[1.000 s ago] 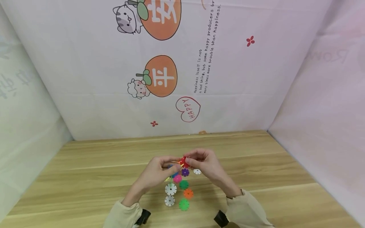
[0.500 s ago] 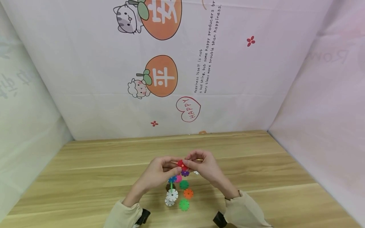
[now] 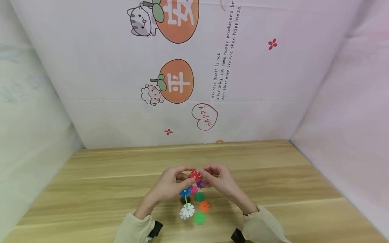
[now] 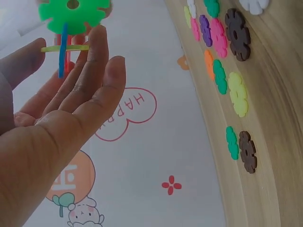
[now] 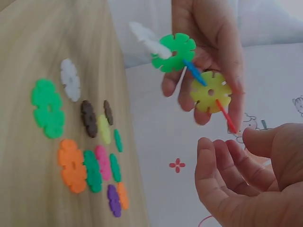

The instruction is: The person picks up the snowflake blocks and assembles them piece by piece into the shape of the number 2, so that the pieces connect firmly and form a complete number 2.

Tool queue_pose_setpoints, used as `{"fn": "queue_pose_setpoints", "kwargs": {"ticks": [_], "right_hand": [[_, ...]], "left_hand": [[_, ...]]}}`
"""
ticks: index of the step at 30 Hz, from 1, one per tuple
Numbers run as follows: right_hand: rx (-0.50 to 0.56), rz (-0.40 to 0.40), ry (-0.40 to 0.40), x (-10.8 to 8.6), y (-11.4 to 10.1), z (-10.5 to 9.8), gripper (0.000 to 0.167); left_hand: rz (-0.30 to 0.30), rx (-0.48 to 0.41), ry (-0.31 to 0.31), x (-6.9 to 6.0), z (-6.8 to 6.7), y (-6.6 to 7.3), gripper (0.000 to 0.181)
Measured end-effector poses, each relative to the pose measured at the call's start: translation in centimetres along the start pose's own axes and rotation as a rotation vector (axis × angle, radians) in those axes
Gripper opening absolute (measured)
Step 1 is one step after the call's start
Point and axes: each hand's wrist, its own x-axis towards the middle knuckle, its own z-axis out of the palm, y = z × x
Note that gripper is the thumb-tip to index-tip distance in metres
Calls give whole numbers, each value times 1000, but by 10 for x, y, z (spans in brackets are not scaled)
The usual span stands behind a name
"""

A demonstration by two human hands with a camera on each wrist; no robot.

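Note:
My left hand (image 3: pixel 171 184) pinches the yellow disc (image 5: pixel 211 92) of a chain of interlocking plastic snowflake discs between thumb and fingers. Along the chain, a red disc (image 3: pixel 195 176) slots into the yellow one, followed on the other side by a blue disc (image 3: pixel 185 192), a green disc (image 5: pixel 174 52) and a white disc (image 3: pixel 188 210). Close beside the red disc is my right hand (image 3: pixel 224 182), its fingers loosely bent and parted. In the right wrist view its thumb tip lies near the red disc's edge, with a small gap apparent.
Loose discs lie flat on the wooden table (image 3: pixel 121 179) below the hands: orange (image 3: pixel 204 206), light green (image 3: pixel 199 218), dark green (image 3: pixel 199 196), purple (image 3: pixel 200 184), pink (image 3: pixel 193 190) and brown (image 4: pixel 238 35), among several others. Printed cloth (image 3: pixel 249 111) walls the back and both sides.
My right thumb and fingers have come off the red disc. The chain has tilted in my left hand, so the red disc faces up more and the white end sits lower in view.

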Motion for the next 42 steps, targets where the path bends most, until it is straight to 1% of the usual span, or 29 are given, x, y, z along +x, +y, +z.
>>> {"fn": "queue_pose_setpoints", "kwargs": {"ticks": [2, 5, 7, 8, 11, 13, 14, 15, 19, 25, 31, 34, 37, 42], "right_hand": [[-14, 27, -7, -3, 4, -2, 27], [-37, 44, -16, -4, 11, -2, 26], [-80, 64, -34, -4, 17, -2, 25], [-123, 78, -50, -4, 20, -2, 23], [-293, 104, -130, -5, 30, 0, 18], [-394, 102, -178, -7, 36, 1, 14], [-431, 98, -192, -7, 39, 1, 14], [-446, 92, -202, -8, 41, 2, 14], [-449, 89, -208, -9, 44, 3, 19], [-490, 148, -214, -11, 40, 5, 25], [-543, 173, -192, -13, 38, 8, 32], [-549, 166, -199, -13, 38, 8, 31], [-552, 142, -210, -14, 38, 7, 28], [-560, 116, -214, -15, 38, 8, 27]], "left_hand": [[-4, -5, 6, 0, 0, 1, 35], [-13, -14, 20, 0, -1, 3, 35], [-20, -22, 30, 0, -1, 5, 35], [-25, -26, 34, -1, -2, 5, 35], [-30, -34, 34, -2, -2, 5, 36], [-30, -37, 29, -2, -2, 4, 35], [-29, -36, 26, -2, -2, 4, 35], [-27, -32, 24, -1, -2, 3, 35], [-24, -12, 28, -1, -1, 1, 34], [-23, -4, 35, -1, -1, 0, 33], [-33, 1, 36, 0, -1, -1, 33], [-34, -6, 33, 0, -1, 0, 34], [-34, -10, 34, 0, -1, 0, 34], [-35, 3, 36, 0, 0, 0, 35]]}}
